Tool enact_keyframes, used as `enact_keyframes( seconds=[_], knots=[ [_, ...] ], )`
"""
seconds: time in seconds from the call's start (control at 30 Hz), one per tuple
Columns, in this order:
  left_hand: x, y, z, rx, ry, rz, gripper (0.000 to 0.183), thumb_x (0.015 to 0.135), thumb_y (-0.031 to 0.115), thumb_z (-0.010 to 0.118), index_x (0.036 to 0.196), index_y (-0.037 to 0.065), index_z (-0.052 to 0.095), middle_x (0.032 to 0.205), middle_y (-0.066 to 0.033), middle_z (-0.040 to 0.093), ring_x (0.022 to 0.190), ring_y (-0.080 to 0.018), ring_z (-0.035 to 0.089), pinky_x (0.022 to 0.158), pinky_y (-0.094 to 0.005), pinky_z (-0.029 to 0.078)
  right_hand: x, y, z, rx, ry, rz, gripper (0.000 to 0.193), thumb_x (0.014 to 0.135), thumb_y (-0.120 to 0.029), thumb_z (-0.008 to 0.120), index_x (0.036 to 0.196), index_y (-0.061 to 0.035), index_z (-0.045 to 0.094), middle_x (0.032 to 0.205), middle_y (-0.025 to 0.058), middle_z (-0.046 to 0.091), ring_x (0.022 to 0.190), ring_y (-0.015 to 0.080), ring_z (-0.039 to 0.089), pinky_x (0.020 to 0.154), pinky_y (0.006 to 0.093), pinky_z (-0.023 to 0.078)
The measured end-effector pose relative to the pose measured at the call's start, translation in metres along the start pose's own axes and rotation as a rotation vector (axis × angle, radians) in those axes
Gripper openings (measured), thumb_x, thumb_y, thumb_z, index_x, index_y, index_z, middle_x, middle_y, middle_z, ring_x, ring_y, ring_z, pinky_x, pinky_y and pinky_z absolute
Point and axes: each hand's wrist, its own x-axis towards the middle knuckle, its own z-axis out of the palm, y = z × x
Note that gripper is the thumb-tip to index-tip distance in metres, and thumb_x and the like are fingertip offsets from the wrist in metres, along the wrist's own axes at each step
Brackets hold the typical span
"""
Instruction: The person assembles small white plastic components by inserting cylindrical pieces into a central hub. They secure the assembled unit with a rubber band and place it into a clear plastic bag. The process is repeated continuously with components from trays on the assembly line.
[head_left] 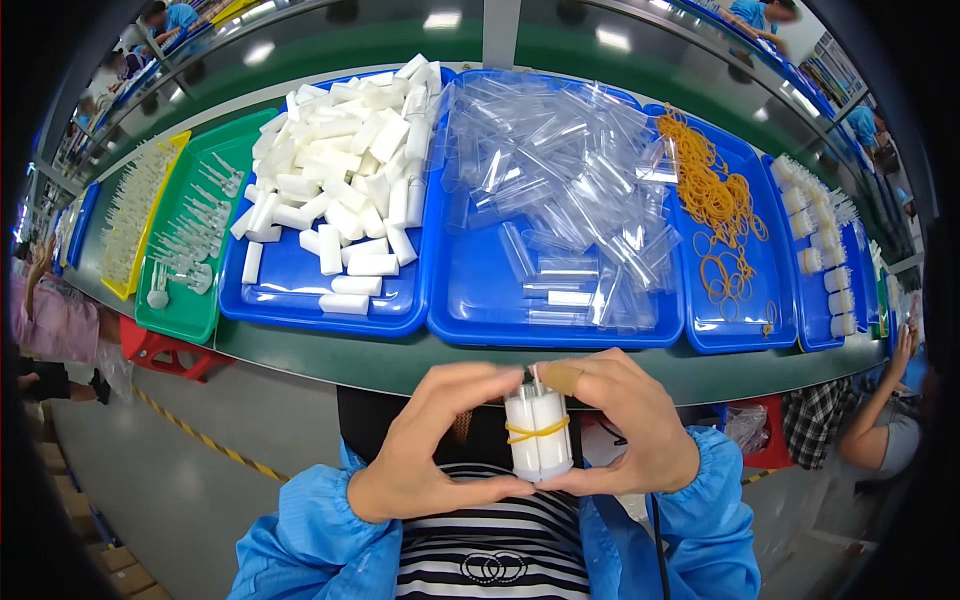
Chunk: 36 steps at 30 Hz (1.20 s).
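Observation:
In front of my striped shirt, both hands hold a small upright bundle (pixel 540 437) of white cylinders in clear sleeves, with a yellow rubber band round its middle. My left hand (pixel 425 435) grips its left side, thumb near the white base and fingers at the top. From the other side my right hand (pixel 630 425) closes on it the same way, a tan wrap on one finger. Just beyond lie a blue tray (pixel 480 318) of clear plastic tubes (pixel 555 160), a blue tray (pixel 385 318) of white foam blocks (pixel 350 150) and a blue tray (pixel 715 328) of orange-yellow rubber bands (pixel 715 185).
At the right stands a blue tray (pixel 812 325) with several white bundles (pixel 838 280). To the left are a green tray (pixel 160 312) of clear plastic parts and a yellow tray (pixel 122 287) of small pieces. A red stool (pixel 165 350) sits below the bench edge. Other people work nearby.

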Motion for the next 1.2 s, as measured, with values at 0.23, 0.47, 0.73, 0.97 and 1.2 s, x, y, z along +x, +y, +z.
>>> enact_keyframes(
  seconds=[0.23,0.47,0.73,0.97,1.2],
  knots=[
    [-0.009,-0.002,0.003,-0.124,0.088,-0.063,0.079,0.062,0.016,0.095,0.13,0.0,0.059,0.122,-0.0141,0.062,0.109,-0.0227,0.061,0.087,-0.0299,0.051,-0.008,0.009,0.009,0.149,0.007,0.052,0.08,0.067,-0.021,0.091,0.133,0.0053,0.054,0.126,0.0176,0.063,0.105,0.0318,0.063,0.089,0.0387,0.05],
    [-0.003,-0.009,0.01,-0.073,0.05,-0.009,0.086,0.064,0.015,0.094,0.137,-0.001,0.052,0.13,-0.0168,0.057,0.118,-0.0255,0.057,0.096,-0.0359,0.05,-0.009,0.006,0.009,0.054,0.083,0.056,0.074,0.066,-0.015,0.088,0.13,0.0027,0.054,0.127,0.0171,0.061,0.108,0.0335,0.06,0.09,0.0394,0.05],
    [-0.003,-0.003,0.006,-0.086,0.035,0.006,0.084,0.07,0.011,0.091,0.141,0.001,0.047,0.137,-0.0167,0.048,0.122,-0.0259,0.057,0.099,-0.0346,0.052,-0.003,-0.003,0.008,-0.058,0.102,0.024,0.072,0.068,-0.014,0.087,0.131,-0.0004,0.055,0.134,0.0156,0.055,0.115,0.0329,0.057,0.092,0.0401,0.05],
    [-0.002,0.002,-0.003,-0.018,-0.125,0.015,0.075,0.07,0.008,0.089,0.136,-0.002,0.055,0.14,-0.0205,0.054,0.123,-0.0291,0.06,0.099,-0.0367,0.053,-0.011,0.001,0.008,-0.071,0.125,-0.095,0.063,0.063,-0.017,0.09,0.117,0.0023,0.063,0.112,0.0133,0.067,0.094,0.028,0.067,0.079,0.0363,0.056],
    [-0.002,0.001,0.015,-0.352,0.008,-0.146,0.087,0.076,0.007,0.086,0.148,-0.001,0.038,0.136,-0.0175,0.058,0.122,-0.0279,0.06,0.103,-0.0383,0.049,-0.009,0.003,0.012,-0.21,0.129,-0.036,0.064,0.063,-0.014,0.087,0.12,-0.0017,0.06,0.123,0.0141,0.062,0.102,0.0294,0.065,0.082,0.0385,0.056]
  ],
)
